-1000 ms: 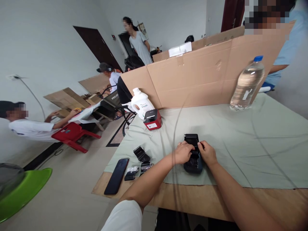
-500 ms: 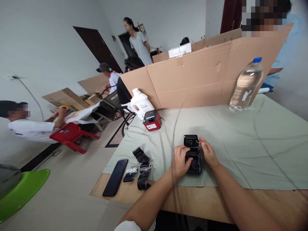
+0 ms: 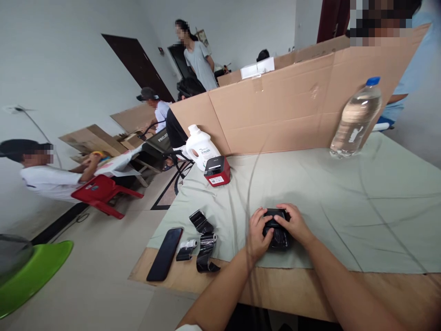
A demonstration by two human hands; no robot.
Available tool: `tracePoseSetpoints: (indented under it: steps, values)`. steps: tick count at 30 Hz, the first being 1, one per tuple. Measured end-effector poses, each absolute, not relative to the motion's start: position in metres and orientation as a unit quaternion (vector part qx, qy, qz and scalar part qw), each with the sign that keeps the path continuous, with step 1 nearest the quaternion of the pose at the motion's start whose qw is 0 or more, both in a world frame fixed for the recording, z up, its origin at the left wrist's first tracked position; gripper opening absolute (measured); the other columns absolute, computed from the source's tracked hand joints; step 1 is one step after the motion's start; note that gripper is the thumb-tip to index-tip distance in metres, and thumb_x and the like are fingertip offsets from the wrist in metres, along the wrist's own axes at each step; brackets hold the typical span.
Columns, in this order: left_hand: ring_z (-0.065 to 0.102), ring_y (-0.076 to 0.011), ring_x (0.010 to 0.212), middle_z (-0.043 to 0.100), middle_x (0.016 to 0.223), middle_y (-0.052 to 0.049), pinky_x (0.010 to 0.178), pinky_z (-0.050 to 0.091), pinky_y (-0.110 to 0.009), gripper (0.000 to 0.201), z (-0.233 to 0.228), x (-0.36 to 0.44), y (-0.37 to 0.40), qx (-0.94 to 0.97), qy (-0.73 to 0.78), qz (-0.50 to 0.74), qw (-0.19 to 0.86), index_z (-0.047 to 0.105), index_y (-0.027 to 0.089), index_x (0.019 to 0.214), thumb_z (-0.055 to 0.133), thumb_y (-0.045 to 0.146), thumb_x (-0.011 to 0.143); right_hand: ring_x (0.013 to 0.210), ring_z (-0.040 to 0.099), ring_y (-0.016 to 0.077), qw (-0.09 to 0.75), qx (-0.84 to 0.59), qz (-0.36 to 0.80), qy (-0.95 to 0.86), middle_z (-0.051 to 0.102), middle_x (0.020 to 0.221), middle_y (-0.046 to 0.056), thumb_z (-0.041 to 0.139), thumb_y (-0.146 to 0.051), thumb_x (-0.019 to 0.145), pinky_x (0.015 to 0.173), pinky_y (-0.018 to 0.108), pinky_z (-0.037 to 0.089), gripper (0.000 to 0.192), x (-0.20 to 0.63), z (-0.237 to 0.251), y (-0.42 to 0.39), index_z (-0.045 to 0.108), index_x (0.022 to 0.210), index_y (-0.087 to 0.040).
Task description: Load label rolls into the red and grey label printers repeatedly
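Both hands are on a small black portable printer (image 3: 276, 224) that lies on the cloth near the table's front. Its flip-up lid is down, and a strip of shiny black film shows at the near end. My left hand (image 3: 257, 232) wraps the left side, with the thumb low and the fingertips on the lid. My right hand (image 3: 294, 224) grips the right side, fingers over the far edge and thumb across the lid. Left of the printer lie several short rolls of black film (image 3: 206, 250), partly unwound, and a dark phone (image 3: 165, 255).
A red and black box-shaped device (image 3: 217, 172) and a white jug (image 3: 201, 146) stand at the back left. A clear water bottle (image 3: 356, 122) leans against the cardboard partition (image 3: 268, 115). Other people sit and stand beyond, one by a red chair (image 3: 99, 195).
The printer's raised lid has been swung down over the roll bay. My right hand has moved inward onto the lid, and my left hand stays on the left side.
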State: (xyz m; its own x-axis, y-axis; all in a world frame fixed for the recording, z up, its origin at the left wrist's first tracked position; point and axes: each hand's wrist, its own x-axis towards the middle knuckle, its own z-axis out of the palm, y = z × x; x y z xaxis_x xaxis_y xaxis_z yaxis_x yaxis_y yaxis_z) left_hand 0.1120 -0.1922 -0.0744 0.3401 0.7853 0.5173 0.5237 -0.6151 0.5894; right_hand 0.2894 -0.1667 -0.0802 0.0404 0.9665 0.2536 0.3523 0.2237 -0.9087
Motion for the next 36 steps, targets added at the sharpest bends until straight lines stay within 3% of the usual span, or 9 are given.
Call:
tracePoseSetpoints:
  steps: [3, 8, 15, 22, 25, 31, 36]
  values:
    - [0.041, -0.0263, 0.128, 0.049, 0.133, -0.013, 0.104, 0.036, -0.053, 0.032, -0.074, 0.112, -0.191, 0.8, 0.406, 0.415, 0.152, 0.055, 0.019, 0.117, 0.051, 0.026, 0.086, 0.107, 0.056, 0.0269, 0.438, -0.52, 0.328, -0.656, 0.065, 0.11, 0.009, 0.061, -0.05, 0.074, 0.097, 0.045, 0.039, 0.043, 0.289, -0.081, -0.167, 0.064, 0.106, -0.021]
    - [0.048, -0.0257, 0.121, 0.055, 0.127, -0.014, 0.1, 0.038, -0.051, 0.027, -0.074, 0.114, -0.19, 0.794, 0.418, 0.415, 0.15, 0.06, 0.018, 0.109, 0.051, 0.027, 0.086, 0.107, 0.056, 0.0263, 0.412, -0.514, 0.365, -0.657, 0.063, 0.112, 0.009, 0.061, -0.046, 0.074, 0.097, 0.044, 0.041, 0.045, 0.29, -0.078, -0.165, 0.062, 0.11, -0.02]
    - [0.049, -0.0231, 0.12, 0.057, 0.124, -0.013, 0.1, 0.038, -0.047, 0.033, -0.073, 0.115, -0.191, 0.783, 0.408, 0.44, 0.164, 0.064, 0.017, 0.106, 0.037, 0.032, 0.093, 0.107, 0.057, 0.026, 0.398, -0.52, 0.345, -0.673, 0.063, 0.112, 0.01, 0.061, -0.043, 0.074, 0.096, 0.044, 0.042, 0.044, 0.29, -0.074, -0.167, 0.062, 0.111, -0.019]
    - [0.052, -0.0222, 0.116, 0.059, 0.118, -0.013, 0.102, 0.037, -0.044, 0.053, -0.082, 0.11, -0.183, 0.666, 0.416, 0.52, 0.335, 0.06, 0.017, 0.112, 0.023, 0.051, 0.095, 0.115, 0.053, 0.0256, 0.366, -0.571, 0.26, -0.687, 0.06, 0.12, 0.011, 0.045, -0.041, 0.086, 0.101, 0.046, 0.038, 0.041, 0.285, -0.076, -0.178, 0.059, 0.118, -0.02]
    - [0.056, -0.0209, 0.111, 0.06, 0.114, -0.014, 0.099, 0.041, -0.041, 0.059, -0.09, 0.107, -0.177, 0.578, 0.431, 0.564, 0.402, 0.049, 0.016, 0.123, 0.023, 0.059, 0.092, 0.124, 0.044, 0.0304, 0.369, -0.639, 0.157, -0.657, 0.052, 0.131, 0.013, 0.04, -0.042, 0.089, 0.103, 0.051, 0.034, 0.044, 0.27, -0.071, -0.195, 0.057, 0.123, -0.021]
    - [0.061, -0.0181, 0.095, 0.062, 0.096, -0.008, 0.091, 0.045, -0.038, 0.055, -0.099, 0.104, -0.172, 0.53, 0.459, 0.589, 0.402, 0.049, 0.018, 0.109, 0.022, 0.062, 0.091, 0.134, 0.015, 0.0531, 0.283, -0.668, 0.087, -0.682, 0.025, 0.152, 0.014, 0.074, -0.043, 0.064, 0.094, 0.069, 0.026, 0.078, 0.221, -0.062, -0.225, 0.046, 0.135, -0.029]
    - [0.059, -0.0169, 0.091, 0.06, 0.091, -0.005, 0.091, 0.045, -0.035, 0.042, -0.094, 0.105, -0.174, 0.532, 0.467, 0.578, 0.407, 0.05, 0.019, 0.104, 0.032, 0.055, 0.092, 0.132, 0.017, 0.0547, 0.219, -0.682, 0.094, -0.692, 0.014, 0.156, 0.013, 0.071, -0.032, 0.064, 0.088, 0.063, 0.035, 0.087, 0.213, -0.06, -0.233, 0.034, 0.144, -0.029]
